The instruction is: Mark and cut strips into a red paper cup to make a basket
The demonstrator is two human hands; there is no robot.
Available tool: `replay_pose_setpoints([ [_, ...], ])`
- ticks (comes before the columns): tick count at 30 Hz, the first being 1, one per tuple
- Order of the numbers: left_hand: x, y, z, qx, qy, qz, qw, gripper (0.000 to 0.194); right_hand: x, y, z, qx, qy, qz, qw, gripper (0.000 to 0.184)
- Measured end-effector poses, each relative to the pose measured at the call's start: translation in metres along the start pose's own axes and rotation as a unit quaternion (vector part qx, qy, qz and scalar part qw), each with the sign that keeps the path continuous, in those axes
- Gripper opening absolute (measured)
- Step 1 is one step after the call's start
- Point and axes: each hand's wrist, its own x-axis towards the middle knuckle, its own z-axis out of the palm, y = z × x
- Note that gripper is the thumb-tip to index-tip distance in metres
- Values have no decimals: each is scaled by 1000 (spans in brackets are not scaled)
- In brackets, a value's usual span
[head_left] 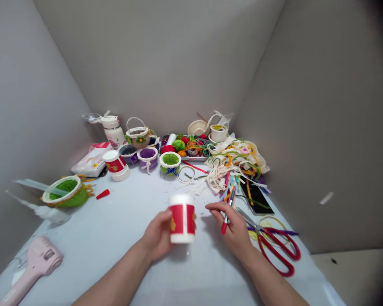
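Note:
My left hand (158, 236) is wrapped round a white paper cup with a red band (182, 219), held upside down just above the white table (115, 238). My right hand (231, 227) is to the right of the cup, fingers pinched on a red pen (227, 212) that points away from me. Large red-handled scissors (274, 246) lie on the table just right of my right hand.
A pink tool (35, 265) lies at the near left. A green yarn-wrapped bowl (65, 191), a second red-banded cup (115, 165), small decorated baskets (170, 163), a tray of yarn balls (187, 146), a heap of cords (236, 165) and a dark phone (257, 197) fill the back. Grey walls enclose the table.

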Motion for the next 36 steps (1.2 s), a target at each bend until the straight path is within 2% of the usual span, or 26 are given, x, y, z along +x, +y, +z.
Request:
replay_pose_setpoints([
  [3, -3, -10, -3, 85, -115, -62, 988, 65, -1, -4, -1, 6, -5, 7, 1000, 12],
  [6, -5, -12, -5, 132, -171, -123, 969, 62, -2, -8, -1, 16, -29, 14, 999, 12],
  [13, -5, -9, -12, 196, -194, -193, 942, 67, -3, -11, -1, 18, -62, -1, 998, 12],
  [18, -7, -6, -15, 258, -217, -208, 918, 56, -4, -11, 0, 29, -76, -8, 997, 10],
  [20, -8, -4, -15, 279, -224, -212, 909, 58, -5, -11, 0, 32, -81, -4, 996, 10],
  [23, -8, -4, -15, 269, -206, -196, 920, 65, -5, -12, 0, 57, -81, 28, 995, 11],
  [28, -6, -11, -17, 214, -150, -153, 953, 65, -3, -20, -4, 184, -89, 111, 973, 13],
  [32, -5, -14, -17, 181, -119, -162, 963, 57, -6, -24, -5, 271, -137, 112, 946, 19],
  [36, -3, -15, -13, 156, -84, -123, 976, 47, -9, -26, -4, 266, -151, 141, 942, 20],
])
